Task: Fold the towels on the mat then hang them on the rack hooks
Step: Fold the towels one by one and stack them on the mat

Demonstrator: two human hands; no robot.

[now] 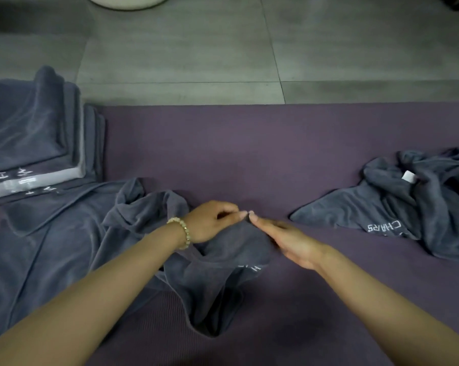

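A crumpled dark grey towel [218, 276] lies on the purple mat [249, 143] in front of me. My left hand [212, 223], with a bead bracelet at the wrist, pinches the towel's far corner between thumb and fingers. My right hand [289, 240] lies beside it with straight fingers, its fingertips touching the same corner. A second loose grey towel [408, 207] with white lettering and a white tag lies at the right. A larger grey towel [51, 247] is spread at the left. No rack or hooks are in view.
A stack of folded grey towels [30, 133] sits at the mat's far left corner. Grey floor tiles [196, 56] lie beyond the mat. A white round object [128, 1] shows at the top edge.
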